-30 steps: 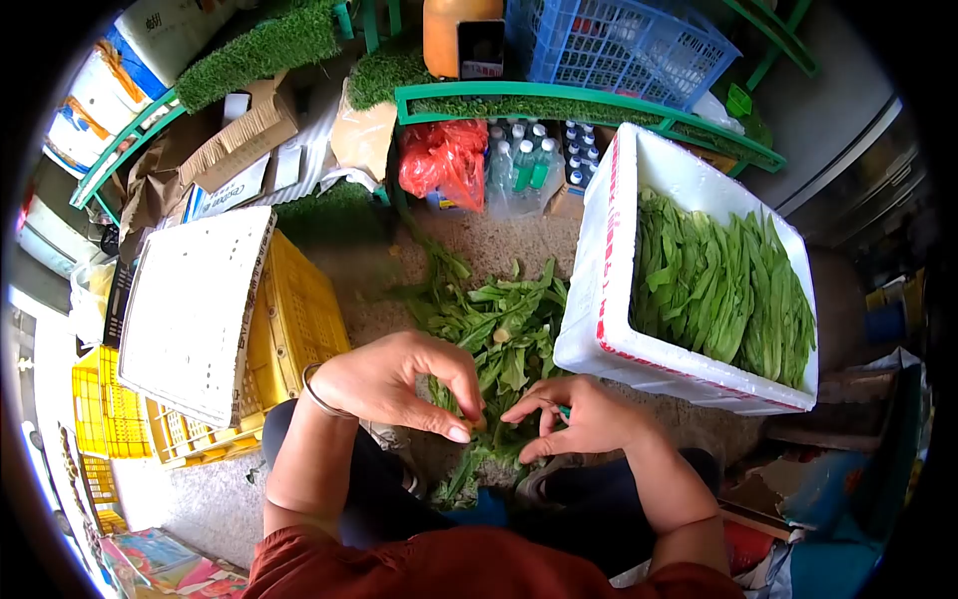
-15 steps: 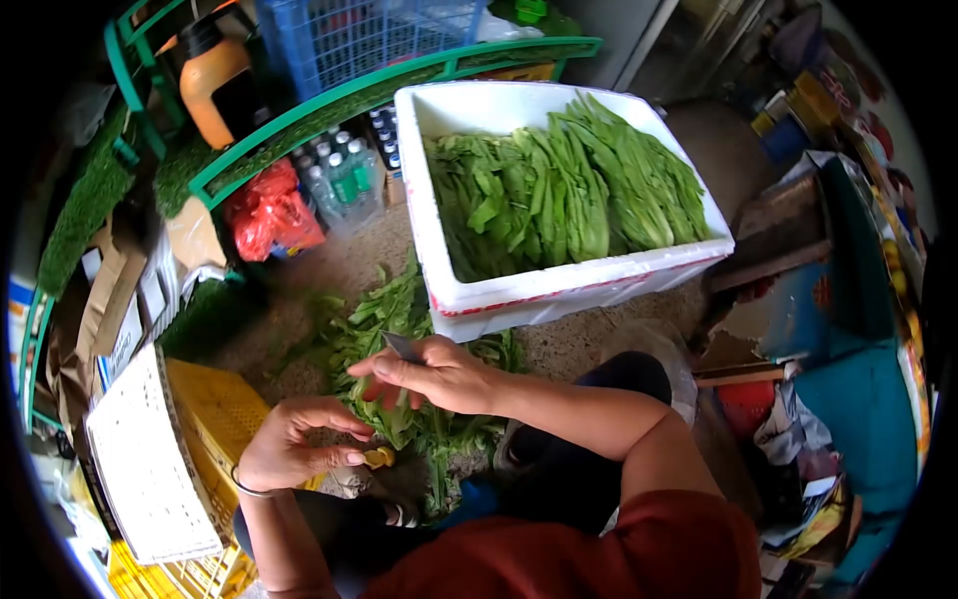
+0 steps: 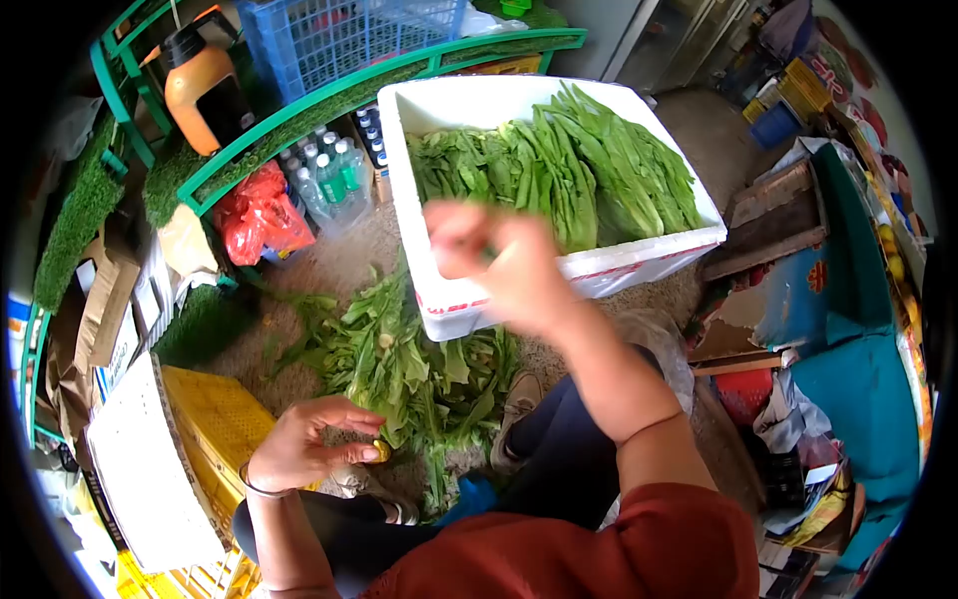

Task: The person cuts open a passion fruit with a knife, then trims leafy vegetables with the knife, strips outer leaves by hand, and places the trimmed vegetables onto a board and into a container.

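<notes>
My left hand (image 3: 314, 444) is low on the left, its fingers curved and thumb apart. A small yellow object (image 3: 381, 451) shows at the thumb tip; whether it is touched I cannot tell. My right hand (image 3: 499, 255) is smeared by motion over the near left rim of a white foam box (image 3: 589, 272), and its fingers cannot be made out. Long green leafy lettuce (image 3: 569, 180) lies lengthwise inside the box. A heap of loose leaves and trimmings (image 3: 399, 359) lies on the floor between my hands and the box.
A yellow plastic crate (image 3: 225, 409) with a white panel (image 3: 150, 469) stands at left. Behind are a green rail (image 3: 379, 90), red plastic bag (image 3: 261, 215), bottles (image 3: 334, 180) and blue crate (image 3: 349, 45). Cardboard and a teal cover (image 3: 848, 409) line the right.
My right hand has swung up and right from above the leaf heap to the box's rim. The grey blade seen in it earlier no longer shows. My left hand has barely shifted.
</notes>
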The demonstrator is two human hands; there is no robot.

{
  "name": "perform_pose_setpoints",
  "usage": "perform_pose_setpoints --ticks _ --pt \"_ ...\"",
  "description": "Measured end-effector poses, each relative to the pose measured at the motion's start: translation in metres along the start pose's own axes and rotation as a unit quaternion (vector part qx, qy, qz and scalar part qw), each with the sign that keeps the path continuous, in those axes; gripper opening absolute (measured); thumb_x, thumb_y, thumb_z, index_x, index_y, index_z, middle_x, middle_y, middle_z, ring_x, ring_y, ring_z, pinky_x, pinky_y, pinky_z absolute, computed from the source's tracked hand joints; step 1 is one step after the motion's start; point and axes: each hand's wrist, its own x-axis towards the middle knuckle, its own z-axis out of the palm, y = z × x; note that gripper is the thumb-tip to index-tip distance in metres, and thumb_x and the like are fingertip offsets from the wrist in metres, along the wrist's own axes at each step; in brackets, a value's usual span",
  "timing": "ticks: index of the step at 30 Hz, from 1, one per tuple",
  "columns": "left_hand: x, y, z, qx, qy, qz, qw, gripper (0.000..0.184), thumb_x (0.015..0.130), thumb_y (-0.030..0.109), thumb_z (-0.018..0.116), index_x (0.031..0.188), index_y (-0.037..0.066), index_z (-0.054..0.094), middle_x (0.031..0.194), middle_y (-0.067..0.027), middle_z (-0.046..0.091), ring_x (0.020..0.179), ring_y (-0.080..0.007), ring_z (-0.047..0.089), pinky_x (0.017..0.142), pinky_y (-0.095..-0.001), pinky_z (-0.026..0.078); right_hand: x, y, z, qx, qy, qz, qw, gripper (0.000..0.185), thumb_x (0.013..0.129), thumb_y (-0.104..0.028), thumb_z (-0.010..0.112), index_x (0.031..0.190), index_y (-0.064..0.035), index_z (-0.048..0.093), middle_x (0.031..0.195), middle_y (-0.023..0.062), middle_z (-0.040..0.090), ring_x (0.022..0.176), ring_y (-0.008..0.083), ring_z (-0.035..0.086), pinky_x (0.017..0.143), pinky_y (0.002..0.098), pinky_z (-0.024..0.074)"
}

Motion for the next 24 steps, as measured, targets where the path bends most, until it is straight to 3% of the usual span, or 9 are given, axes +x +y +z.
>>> perform_pose_setpoints --ticks 2,3,5,11,18,19,21,23,24 --pt "-0.003 -0.002 -0.001 -0.015 0.007 -0.002 1.000 0.030 0.070 0.007 0.072 0.097 -0.002 0.060 0.090 -0.0086 0.063 0.086 -0.0147 0.060 0.071 -0.0259 0.048 0.020 -0.014 -0.053 -0.273 0.134 0.145 0.942 0.036 0.074 -0.017 0.067 0.108 -0.0123 0.059 0.108 0.0127 0.059 0.076 0.0132 0.060 0.065 0.0268 0.0510" --pt "-0.004 0.000 -0.001 -0.017 0.013 -0.004 1.000 0.030 0.070 0.007 0.072 0.097 -0.002 0.060 0.090 -0.0086 0.063 0.086 -0.0147 0.060 0.071 -0.0259 0.048 0.028 0.008 -0.081 -0.361 0.166 0.186 0.899 0.051 0.075 -0.028 0.067 0.120 -0.0090 0.049 0.105 0.0107 0.061 0.075 0.0193 0.062 0.072 0.0307 0.0504" --pt "-0.004 0.003 -0.002 0.016 -0.001 -0.008 1.000 0.032 0.071 0.008 0.072 0.099 -0.001 0.060 0.091 -0.0082 0.063 0.086 -0.0144 0.060 0.070 -0.0259 0.048 0.028 0.038 -0.111 -0.528 0.145 0.292 0.784 0.062 0.072 -0.031 0.070 0.120 0.0006 0.047 0.111 0.0183 0.057 0.095 0.0270 0.059 0.082 0.0357 0.0465" --pt "-0.010 0.000 -0.006 0.020 0.012 -0.003 1.000 0.033 0.071 0.009 0.072 0.100 -0.001 0.059 0.091 -0.0087 0.063 0.087 -0.0143 0.061 0.073 -0.0262 0.047 0.030 0.079 -0.130 -0.425 -0.024 0.438 0.792 0.081 0.061 -0.035 0.075 0.120 0.0100 0.043 0.120 0.0264 0.047 0.111 0.0335 0.049 0.093 0.0349 0.0388" --pt "-0.012 0.002 -0.008 0.052 0.011 0.022 0.998 0.034 0.071 0.010 0.072 0.101 0.000 0.059 0.094 -0.0099 0.063 0.089 -0.0168 0.061 0.074 -0.0283 0.048 0.033 0.098 -0.141 -0.283 0.112 0.406 0.862 0.060 0.066 -0.028 0.073 0.111 0.0072 0.052 0.116 0.0264 0.051 0.109 0.0308 0.052 0.094 0.0384 0.0383" --pt "-0.013 0.002 -0.008 0.055 0.014 0.019 0.998 0.035 0.071 0.010 0.072 0.101 0.000 0.059 0.095 -0.0100 0.062 0.089 -0.0173 0.062 0.075 -0.0287 0.048 0.029 0.079 -0.139 -0.262 0.140 0.406 0.864 0.047 0.065 -0.027 0.073 0.098 0.0034 0.059 0.096 0.0202 0.060 0.083 0.0233 0.061 0.076 0.0333 0.0475" --pt "-0.013 -0.001 -0.008 0.055 0.020 0.016 0.998 0.035 0.070 0.010 0.072 0.101 0.000 0.059 0.095 -0.0101 0.062 0.089 -0.0177 0.062 0.074 -0.0287 0.048 0.027 0.062 -0.142 -0.185 0.200 0.377 0.885 0.038 0.066 -0.030 0.073 0.086 -0.0005 0.061 0.073 0.0094 0.059 0.054 0.0124 0.051 0.051 0.0243 0.0427" --pt "-0.014 -0.003 -0.008 0.054 0.027 0.011 0.998 0.035 0.070 0.011 0.073 0.101 0.000 0.059 0.095 -0.0103 0.062 0.088 -0.0181 0.062 0.074 -0.0287 0.048 0.027 0.067 -0.151 -0.054 0.282 0.315 0.905 0.035 0.066 -0.030 0.074 0.083 -0.0023 0.062 0.064 0.0027 0.054 0.043 0.0070 0.036 0.040 0.0201 0.0296" --pt "-0.014 -0.003 -0.008 0.060 0.028 0.012 0.998 0.035 0.070 0.011 0.073 0.100 0.000 0.059 0.094 -0.0102 0.063 0.088 -0.0185 0.062 0.074 -0.0290 0.048 0.028 0.052 -0.145 -0.021 0.309 0.289 0.906 0.033 0.067 -0.028 0.074 0.082 -0.0023 0.062 0.068 0.0033 0.057 0.048 0.0081 0.045 0.043 0.0218 0.0355"
